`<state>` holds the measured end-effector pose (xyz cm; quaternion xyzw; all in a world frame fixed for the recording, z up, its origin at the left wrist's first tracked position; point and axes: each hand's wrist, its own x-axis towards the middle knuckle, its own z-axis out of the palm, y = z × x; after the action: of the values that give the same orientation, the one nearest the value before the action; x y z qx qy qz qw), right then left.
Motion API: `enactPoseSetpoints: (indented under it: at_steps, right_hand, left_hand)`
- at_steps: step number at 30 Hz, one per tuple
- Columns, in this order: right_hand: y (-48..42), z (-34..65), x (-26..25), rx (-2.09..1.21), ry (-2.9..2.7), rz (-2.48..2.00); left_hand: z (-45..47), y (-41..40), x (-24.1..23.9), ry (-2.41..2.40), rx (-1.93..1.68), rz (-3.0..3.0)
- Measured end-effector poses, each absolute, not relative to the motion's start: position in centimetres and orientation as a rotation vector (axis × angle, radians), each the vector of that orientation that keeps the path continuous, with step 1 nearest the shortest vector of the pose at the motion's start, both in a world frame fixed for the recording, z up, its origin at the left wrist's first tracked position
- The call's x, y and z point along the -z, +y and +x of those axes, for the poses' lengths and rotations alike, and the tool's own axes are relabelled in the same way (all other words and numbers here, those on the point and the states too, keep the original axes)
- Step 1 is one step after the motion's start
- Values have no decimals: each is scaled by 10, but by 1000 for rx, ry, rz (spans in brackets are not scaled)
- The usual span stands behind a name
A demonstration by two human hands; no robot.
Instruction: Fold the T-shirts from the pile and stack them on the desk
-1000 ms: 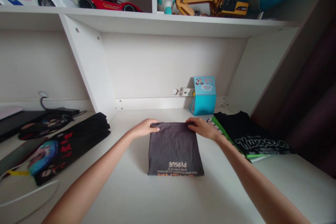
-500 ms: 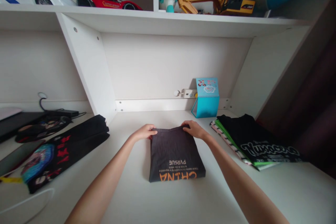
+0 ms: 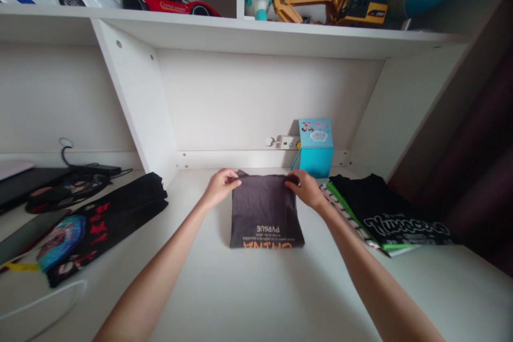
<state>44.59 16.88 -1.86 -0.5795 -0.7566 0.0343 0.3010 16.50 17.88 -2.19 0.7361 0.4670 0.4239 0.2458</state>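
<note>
A dark grey folded T-shirt (image 3: pixel 265 208) is in front of me over the white desk, its white and orange lettering upside down to my view. My left hand (image 3: pixel 222 186) pinches its far left corner between thumb and fingers. At the far right corner, my right hand (image 3: pixel 305 187) grips the cloth the same way. The far edge is raised towards the back, and the near edge with the orange letters hangs lower. Whether the near edge touches the desk I cannot tell.
Folded shirts (image 3: pixel 393 214) lie stacked at the right, a black folded garment (image 3: pixel 116 219) at the left. Behind stand a blue desk calendar (image 3: pixel 316 149) and a power socket (image 3: pixel 286 142). Overhead, a shelf (image 3: pixel 256 32) carries toy cars, a toy excavator (image 3: pixel 328 2) and a globe. A white cable (image 3: pixel 60 294) lies front left.
Both hands have lifted the far edge of the T-shirt up and away from me. Its near edge has shifted back across the desk, and less of the orange lettering shows.
</note>
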Motion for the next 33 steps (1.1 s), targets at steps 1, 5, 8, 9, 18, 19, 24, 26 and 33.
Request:
enactPoseSetpoints:
  at_steps: [1,5,8,9,18,19,24,26,33]
  right_hand:
    - [156,447,5,-37,-1951,-1484]
    - [83,442,-23,137,-1896,-1143]
    - [31,435,-14,-22,-2207,-1038]
    - [19,436,-7,-149,-2333,-1036]
    - [52,494,72,-316,-2334,-1504]
    - [60,495,78,-283,-2326,-1529]
    - [81,482,90,-11,-2300,-1670]
    - [86,479,90,105,-2346,-1699]
    - [91,483,82,281,-2397,-1721]
  left_hand:
    - [166,168,4,1154,-1294,1966]
    - [158,133,-40,911,-1407,1984]
    - [140,126,-28,965,-974,2241]
    - [135,126,-19,1011,-755,2323]
    - [196,76,32,1209,-211,2533]
    - [206,71,36,1221,-142,2513]
    - [226,71,60,1324,51,2437]
    - [224,73,67,1322,33,2459]
    - [208,86,70,1295,66,2590]
